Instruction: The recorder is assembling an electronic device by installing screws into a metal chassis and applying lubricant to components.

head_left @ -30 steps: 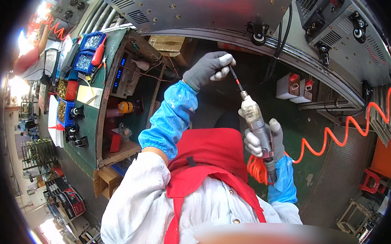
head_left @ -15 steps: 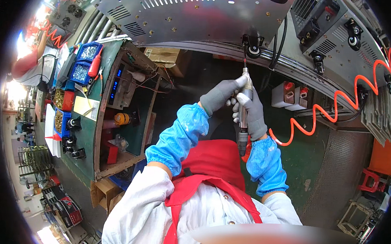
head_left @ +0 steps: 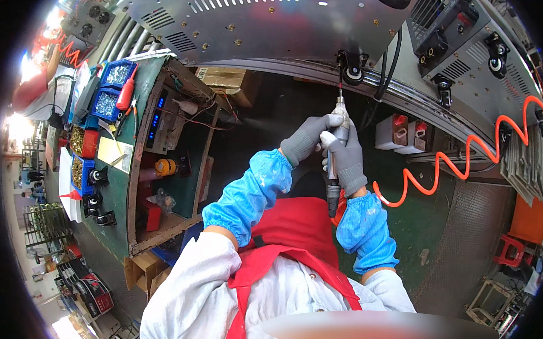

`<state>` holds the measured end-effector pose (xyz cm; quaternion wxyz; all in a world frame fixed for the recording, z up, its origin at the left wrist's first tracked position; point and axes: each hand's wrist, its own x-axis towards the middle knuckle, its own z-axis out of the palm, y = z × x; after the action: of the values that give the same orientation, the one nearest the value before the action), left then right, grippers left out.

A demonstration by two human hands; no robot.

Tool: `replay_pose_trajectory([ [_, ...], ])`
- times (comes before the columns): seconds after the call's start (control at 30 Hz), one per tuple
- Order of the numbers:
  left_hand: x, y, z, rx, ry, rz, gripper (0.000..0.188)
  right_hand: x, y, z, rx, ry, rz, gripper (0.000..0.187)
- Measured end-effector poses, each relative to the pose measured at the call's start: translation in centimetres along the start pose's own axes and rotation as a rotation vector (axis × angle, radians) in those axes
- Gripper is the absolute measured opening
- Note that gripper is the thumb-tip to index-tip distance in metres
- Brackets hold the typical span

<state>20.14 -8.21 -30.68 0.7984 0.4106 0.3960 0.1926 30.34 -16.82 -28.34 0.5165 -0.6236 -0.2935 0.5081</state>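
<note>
Workshop: parts bins [head_left: 111, 88], apparently conveyor rollers [head_left: 126, 38]

Power driver [head_left: 341, 131]: slim cylinder; silver-grey body, pale nose, dark rear end.
Driver pose: held lengthwise in view, nose uppermost, slight tilt.
Bit [head_left: 340, 93]: thin, partly red; tip at the caster, contact indiscernible.
Caster [head_left: 354, 75]: black bracket, dark wheel, pale hub; wheel right of bit.

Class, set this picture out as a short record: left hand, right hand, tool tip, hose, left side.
Left hand: gloved, around the front of the power screwdriver
Right hand: gloved, gripping its body
Tool tip: at the wheel under the metal cabinet; contact unclear
Hose: orange, coiled
Left side: green bench
</note>
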Motion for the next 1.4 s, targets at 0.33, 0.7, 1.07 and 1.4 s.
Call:
replay_pose_trajectory([
  [0.33, 1.2, -2.1, 0.0, -0.331, -0.093, -0.005, 0.042, 0.5, 1.2, -0.3, -0.354, 0.104, -0.006, 0.094],
  [0.7, 1.0, -2.2, 0.2, -0.440, -0.168, -0.043, 0.045, 0.1, 0.3, -0.2, -0.567, 0.149, -0.042, 0.099],
  [1.07, -1.0, 1.5, 0.9, -0.019, 0.041, 0.102, 0.036, -0.7, -3.1, -0.5, 0.227, -0.137, 0.156, 0.040],
  [1.4, -1.0, 1.6, 0.7, -0.070, 0.053, 0.062, 0.038, 0.0, -2.7, 0.5, 0.152, -0.069, 0.110, 0.037],
])
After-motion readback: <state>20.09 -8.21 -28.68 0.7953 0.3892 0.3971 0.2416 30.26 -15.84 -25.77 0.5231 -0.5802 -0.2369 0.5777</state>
